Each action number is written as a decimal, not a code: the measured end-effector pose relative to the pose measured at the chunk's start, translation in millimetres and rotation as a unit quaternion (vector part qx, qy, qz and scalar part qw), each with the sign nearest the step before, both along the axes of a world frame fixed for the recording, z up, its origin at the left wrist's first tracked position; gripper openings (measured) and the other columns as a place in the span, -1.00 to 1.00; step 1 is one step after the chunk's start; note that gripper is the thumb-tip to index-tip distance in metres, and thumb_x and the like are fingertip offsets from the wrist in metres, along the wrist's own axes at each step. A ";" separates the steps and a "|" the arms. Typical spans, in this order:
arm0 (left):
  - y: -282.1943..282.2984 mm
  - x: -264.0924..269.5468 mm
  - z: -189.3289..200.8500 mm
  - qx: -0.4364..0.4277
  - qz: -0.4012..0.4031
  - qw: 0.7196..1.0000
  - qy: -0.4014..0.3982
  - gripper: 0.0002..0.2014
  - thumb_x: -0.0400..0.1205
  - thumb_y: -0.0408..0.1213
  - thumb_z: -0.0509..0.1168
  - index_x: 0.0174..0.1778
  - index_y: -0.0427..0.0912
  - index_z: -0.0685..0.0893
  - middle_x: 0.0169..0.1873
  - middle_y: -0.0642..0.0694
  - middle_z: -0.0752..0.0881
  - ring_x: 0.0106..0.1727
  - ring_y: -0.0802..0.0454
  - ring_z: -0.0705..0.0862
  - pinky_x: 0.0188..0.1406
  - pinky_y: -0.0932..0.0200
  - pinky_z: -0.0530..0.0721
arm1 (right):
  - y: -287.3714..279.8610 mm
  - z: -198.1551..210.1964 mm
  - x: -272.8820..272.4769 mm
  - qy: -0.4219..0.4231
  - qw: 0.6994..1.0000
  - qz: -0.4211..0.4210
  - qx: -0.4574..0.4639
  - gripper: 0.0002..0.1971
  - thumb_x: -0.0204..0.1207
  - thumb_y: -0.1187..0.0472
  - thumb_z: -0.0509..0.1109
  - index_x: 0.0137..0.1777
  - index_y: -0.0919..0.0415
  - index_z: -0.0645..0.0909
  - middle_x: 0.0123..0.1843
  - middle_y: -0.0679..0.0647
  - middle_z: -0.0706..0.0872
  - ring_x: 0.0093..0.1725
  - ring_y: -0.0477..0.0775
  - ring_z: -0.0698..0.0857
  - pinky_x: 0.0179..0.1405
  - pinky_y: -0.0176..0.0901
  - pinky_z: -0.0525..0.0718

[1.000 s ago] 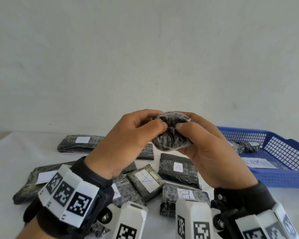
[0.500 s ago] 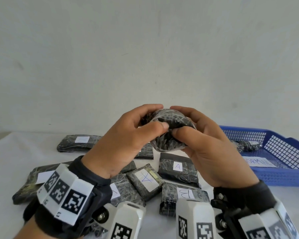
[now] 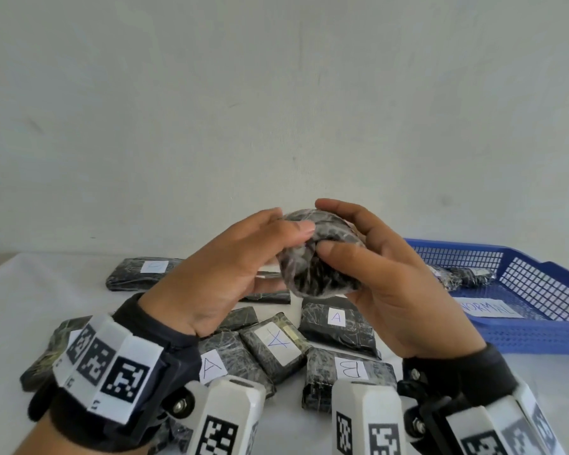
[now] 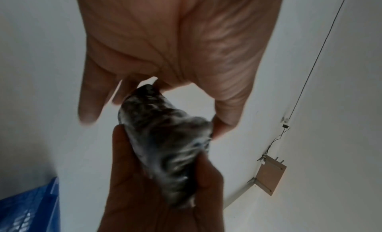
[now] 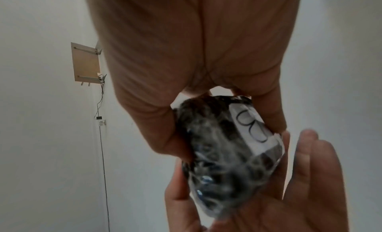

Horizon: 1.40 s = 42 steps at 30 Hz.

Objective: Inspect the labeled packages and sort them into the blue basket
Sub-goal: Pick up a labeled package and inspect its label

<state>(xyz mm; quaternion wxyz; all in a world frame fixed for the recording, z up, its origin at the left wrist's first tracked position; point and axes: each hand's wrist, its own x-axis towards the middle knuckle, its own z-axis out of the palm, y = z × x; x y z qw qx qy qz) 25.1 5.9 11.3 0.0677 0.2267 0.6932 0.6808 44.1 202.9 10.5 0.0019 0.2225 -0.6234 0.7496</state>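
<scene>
Package labeled B sat pinched between left hand and right hand, blue basket nearer the right.

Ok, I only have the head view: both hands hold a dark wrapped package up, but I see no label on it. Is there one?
Observer: Yes. The right wrist view shows a white label on the held package, on a side turned away from the head camera.
Operator: Which letter?
Observer: A handwritten B.
Operator: Does the left wrist view confirm that?
Observer: No. It shows only blurred dark wrap, with no label in sight.
</scene>
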 end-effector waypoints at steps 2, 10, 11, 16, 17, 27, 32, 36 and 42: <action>2.0 3.0 2.6 0.014 -0.008 1.000 -0.021 -0.37 0.41 0.02 0.62 0.36 -0.20 0.71 0.14 -0.20 0.88 0.17 -0.17 0.87 0.08 -0.04 0.85 | 0.6 -1.7 0.5 0.019 0.999 0.007 0.028 -0.29 0.38 0.40 0.46 0.56 0.00 0.52 0.31 0.12 0.81 0.22 0.14 0.85 0.14 -0.03 0.81; 1.3 -0.8 -4.4 -0.100 0.150 0.967 0.178 0.04 0.20 0.17 0.71 0.61 0.17 0.41 0.39 0.17 0.65 0.36 0.16 0.73 0.28 -0.01 0.80 | 4.8 1.0 -0.3 -0.041 0.995 -0.019 0.093 -0.44 0.41 -0.16 0.45 0.41 0.00 0.72 0.24 0.07 0.86 0.27 0.19 0.80 0.37 0.39 0.74; 4.5 0.3 -5.6 -0.117 0.150 0.958 0.213 0.02 0.26 0.09 0.71 0.63 0.17 0.35 0.43 0.15 0.59 0.41 0.17 0.68 0.30 0.02 0.79 | 3.0 3.1 1.9 -0.046 0.993 -0.030 0.105 -0.52 0.45 -0.29 0.40 0.27 -0.10 0.80 0.18 0.02 0.89 0.21 0.14 0.82 0.35 0.37 0.75; 23.5 7.0 -10.7 -0.093 0.079 0.959 0.255 -0.19 0.52 -0.19 0.65 0.58 0.13 0.31 0.33 0.19 0.64 0.41 0.15 0.69 0.43 0.13 0.69 | -1.1 11.5 8.5 -0.066 0.994 -0.063 0.057 -0.66 0.63 -0.17 0.32 -0.04 -0.06 0.89 0.02 0.11 0.93 0.04 0.13 0.90 0.32 0.41 0.77; 23.6 7.5 -9.8 -0.061 0.058 0.972 0.218 -0.29 0.53 -0.06 0.62 0.53 0.15 0.40 0.29 0.20 0.69 0.38 0.17 0.71 0.43 0.13 0.69 | 0.2 10.6 6.7 -0.065 0.994 -0.076 0.043 -0.67 0.67 -0.06 0.32 -0.03 0.06 0.89 0.00 0.15 0.93 0.01 0.14 0.90 0.31 0.43 0.77; 20.5 0.2 -5.7 0.069 0.040 0.997 0.004 -0.73 0.40 0.02 0.46 -0.24 -0.10 0.90 -0.14 -0.16 0.87 -0.06 0.00 0.83 0.21 -0.10 0.78 | -6.2 4.1 6.6 -0.045 0.995 -0.059 0.066 -0.52 0.34 -0.16 0.41 0.13 0.15 0.78 0.10 0.07 0.89 0.20 0.03 0.82 0.37 0.33 0.73; 23.1 2.9 -6.2 0.000 0.095 0.991 0.089 -0.41 0.43 0.25 0.36 -0.03 -0.27 0.85 -0.05 -0.35 0.86 0.07 -0.27 0.84 0.33 -0.42 0.72 | -5.4 8.1 6.8 -0.051 0.995 -0.080 0.042 -0.65 0.52 -0.11 0.37 0.11 0.07 0.83 0.08 0.09 0.92 0.18 0.12 0.88 0.26 0.33 0.82; 23.8 7.0 -4.6 -0.053 0.066 0.995 0.062 -0.39 0.34 0.32 0.42 0.04 -0.15 0.83 0.01 -0.28 0.86 0.09 -0.22 0.84 0.35 -0.35 0.73 | -10.3 6.9 3.6 -0.054 0.991 -0.116 0.043 -0.68 0.70 0.13 0.30 0.08 0.36 0.78 -0.03 0.21 0.91 0.02 0.18 0.91 0.14 0.35 0.87; 25.2 1.9 -7.5 -0.022 0.098 0.993 0.057 -0.58 0.41 0.11 0.47 0.04 -0.11 0.83 0.05 -0.36 0.82 0.08 -0.29 0.82 0.31 -0.39 0.70 | -7.4 0.9 0.2 -0.058 0.994 -0.087 0.039 -0.69 0.41 0.07 0.40 0.01 0.23 0.82 0.04 0.20 0.89 0.08 0.11 0.87 0.25 0.43 0.81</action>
